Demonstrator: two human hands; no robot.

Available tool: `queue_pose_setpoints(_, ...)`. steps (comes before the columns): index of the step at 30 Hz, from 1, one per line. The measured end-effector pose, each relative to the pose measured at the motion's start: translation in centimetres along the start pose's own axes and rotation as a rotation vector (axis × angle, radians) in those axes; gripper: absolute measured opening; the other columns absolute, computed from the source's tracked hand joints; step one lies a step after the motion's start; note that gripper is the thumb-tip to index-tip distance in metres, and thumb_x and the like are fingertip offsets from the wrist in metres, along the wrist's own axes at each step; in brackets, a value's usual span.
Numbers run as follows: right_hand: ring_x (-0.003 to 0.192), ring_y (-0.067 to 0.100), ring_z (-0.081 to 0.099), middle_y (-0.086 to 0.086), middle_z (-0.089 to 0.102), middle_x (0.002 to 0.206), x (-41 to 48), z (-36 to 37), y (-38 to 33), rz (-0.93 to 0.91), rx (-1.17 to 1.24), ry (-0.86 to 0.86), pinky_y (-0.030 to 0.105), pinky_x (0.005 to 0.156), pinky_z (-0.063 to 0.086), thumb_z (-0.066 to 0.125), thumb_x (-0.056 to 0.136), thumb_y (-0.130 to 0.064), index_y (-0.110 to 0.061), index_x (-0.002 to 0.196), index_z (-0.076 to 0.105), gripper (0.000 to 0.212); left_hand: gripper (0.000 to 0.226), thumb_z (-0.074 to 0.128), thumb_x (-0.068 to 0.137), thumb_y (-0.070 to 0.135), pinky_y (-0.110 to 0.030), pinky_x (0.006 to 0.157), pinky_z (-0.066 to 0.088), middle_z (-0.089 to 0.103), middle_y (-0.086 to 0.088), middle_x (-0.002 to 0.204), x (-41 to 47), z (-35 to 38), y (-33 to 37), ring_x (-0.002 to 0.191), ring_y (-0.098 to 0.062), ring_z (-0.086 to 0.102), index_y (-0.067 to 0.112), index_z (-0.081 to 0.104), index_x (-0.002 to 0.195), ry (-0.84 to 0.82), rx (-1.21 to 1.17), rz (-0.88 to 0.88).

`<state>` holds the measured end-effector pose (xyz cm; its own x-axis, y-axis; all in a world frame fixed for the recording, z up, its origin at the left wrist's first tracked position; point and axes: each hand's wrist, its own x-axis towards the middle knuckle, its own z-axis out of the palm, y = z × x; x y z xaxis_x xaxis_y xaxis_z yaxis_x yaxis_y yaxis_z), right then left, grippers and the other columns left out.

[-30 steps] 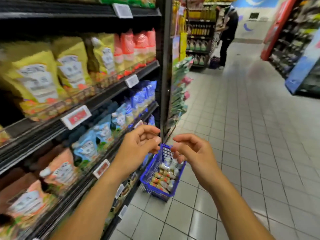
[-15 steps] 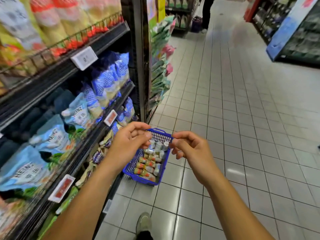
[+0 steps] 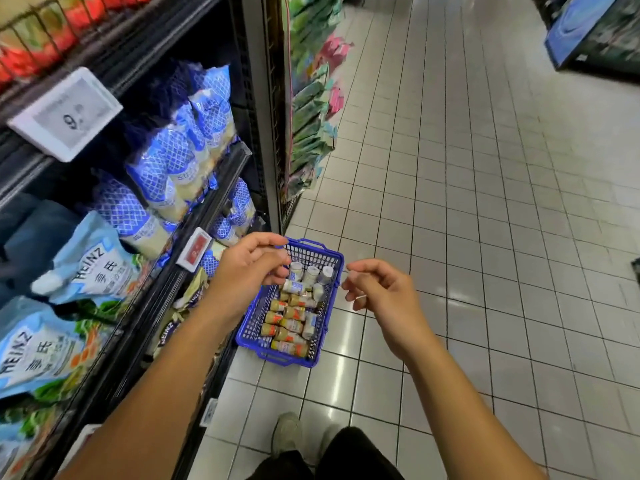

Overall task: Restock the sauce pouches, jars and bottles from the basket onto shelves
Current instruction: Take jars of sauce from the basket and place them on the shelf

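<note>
Tiled floor (image 3: 485, 202) filled everything right of and beyond the basket (image 3: 250, 336). Black shelving unit (image 3: 256, 98) ran along the basket's left side.

Stock on the shelves, all left of the basket:
- light-blue Heinz pouches (image 3: 93, 268), upright, level with it
- blue diamond-pattern pouches (image 3: 180, 161), further up and beyond it
- red and orange pouches (image 3: 41, 46) behind a wire rail on the highest shelf in view, blurred

Strip of green and pink hanging packets (image 3: 311, 98) sat on the unit's end, beyond the basket.

The basket was blue plastic mesh, on the floor, tight against the base of the shelving. Whether it touched the base, can't tell.

Left hand (image 3: 251, 268) hovered over the basket's far-left corner, fingers loosely curled, thumb close to fingertips, nothing in it. Right hand (image 3: 384, 296) hovered just right of the basket's right rim, fingers also loosely curled, nothing in it. Neither touched the basket.

Shoes (image 3: 287, 434) stood on the floor on the near side of the basket.

Inside the basket: small sauce bottles (image 3: 289, 320) lying on their sides in the near and middle part, and white-capped jars (image 3: 304, 277) at the far end. Labels too small to read.

White price tag (image 3: 65, 114) sat on a shelf edge well up-left of the basket. Red price tag (image 3: 194, 250) sat on the edge just left of it.
</note>
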<state>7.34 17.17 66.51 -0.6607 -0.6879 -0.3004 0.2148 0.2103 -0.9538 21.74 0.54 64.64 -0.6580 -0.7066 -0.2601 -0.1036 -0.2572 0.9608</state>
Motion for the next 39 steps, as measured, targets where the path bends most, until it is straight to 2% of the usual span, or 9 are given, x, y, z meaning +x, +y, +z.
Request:
queue_pose_setpoints(10,0.061,0.013,0.06,0.004,0.07,0.074,10.6,-1.6,3.4,0.152,0.016,-0.026,0.022,0.055,0.049,0.058,0.095,-0.001,-0.01,0.091,0.068,0.015,0.015,0.063,0.092,0.006,-0.021,0.062,0.056,0.072,-0.001,0.075,8.9,1.6,-4.5,0.065,-0.01,0.066,0.018,0.068,0.1,0.064,-0.031,-0.187)
queue_pose_setpoints(14,0.062,0.012,0.06,0.004,0.07,0.074,17.0,-2.3,5.0,0.246,0.02,-0.071,0.022,0.056,0.049,0.058,0.096,-0.004,-0.01,0.092,0.069,0.013,0.029,0.074,0.069,0.027,-0.023,0.061,0.057,0.072,-0.001,0.074,14.0,2.8,-6.8,0.064,-0.011,0.067,0.02,0.069,0.097,0.143,-0.043,-0.329)
queue_pose_setpoints(18,0.059,0.013,0.061,0.004,0.07,0.072,23.7,-2.6,7.1,0.352,0.004,-0.085,0.022,0.054,0.05,0.056,0.096,-0.002,-0.009,0.093,0.069,0.014,0.016,0.069,0.085,0.014,-0.026,0.061,0.057,0.072,-0.002,0.073,18.9,3.7,-10.5,0.061,-0.011,0.063,0.018,0.068,0.1,0.224,-0.061,-0.455)
queue_pose_setpoints(21,0.059,0.015,0.06,0.006,0.069,0.072,28.1,-2.2,10.0,0.441,-0.003,-0.106,0.024,0.056,0.052,0.053,0.096,-0.001,-0.007,0.095,0.068,0.016,0.019,0.07,0.081,0.018,-0.03,0.059,0.053,0.071,-0.003,0.072,21.9,3.8,-14.0,0.058,-0.013,0.061,0.018,0.068,0.1,0.246,-0.051,-0.532)
queue_pose_setpoints(26,0.056,0.014,0.059,0.008,0.065,0.071,33.7,-0.4,16.7,0.558,-0.041,-0.131,0.027,0.056,0.056,0.055,0.094,-0.001,-0.011,0.082,0.068,0.021,0.004,0.065,0.095,0.019,-0.025,0.059,0.056,0.072,0.001,0.071,25.9,3.1,-21.2,0.06,-0.01,0.067,0.02,0.068,0.097,0.315,-0.061,-0.671)
queue_pose_setpoints(30,0.054,0.012,0.059,0.001,0.064,0.06,37.0,1.0,23.9,0.654,-0.085,-0.127,0.026,0.055,0.056,0.057,0.092,-0.001,-0.012,0.078,0.067,0.021,0.009,0.06,0.098,0.022,-0.024,0.061,0.057,0.074,-0.003,0.082,29.1,1.7,-27.4,0.074,-0.016,0.073,0.024,0.068,0.095,0.343,-0.065,-0.754)
queue_pose_setpoints(34,0.044,0.011,0.057,-0.004,0.062,0.051,41.1,2.0,32.6,0.708,-0.119,-0.022,0.024,0.047,0.052,0.059,0.094,-0.003,-0.008,0.086,0.064,0.011,0.011,0.055,0.1,0.015,-0.025,0.058,0.058,0.068,-0.005,0.083,32.7,0.8,-34.7,0.07,-0.016,0.067,0.019,0.065,0.097,0.316,-0.087,-0.847)
queue_pose_setpoints(36,0.045,0.013,0.055,0.0,0.061,0.056,43.1,2.4,37.1,0.722,-0.114,0.016,0.025,0.047,0.051,0.056,0.096,-0.003,-0.007,0.089,0.061,0.01,0.011,0.052,0.101,0.013,-0.027,0.06,0.056,0.062,-0.006,0.082,34.5,0.5,-38.9,0.07,-0.017,0.061,0.017,0.061,0.095,0.301,-0.13,-0.902)
queue_pose_setpoints(39,0.048,0.016,0.049,0.005,0.052,0.061,46.1,2.9,44.3,0.731,-0.162,0.04,0.026,0.047,0.047,0.055,0.096,-0.002,-0.011,0.075,0.054,0.022,0.009,0.053,0.1,0.013,-0.03,0.066,0.052,0.059,-0.007,0.084,37.0,0.1,-45.9,0.072,-0.018,0.058,0.016,0.058,0.093,0.34,-0.165,-0.98)
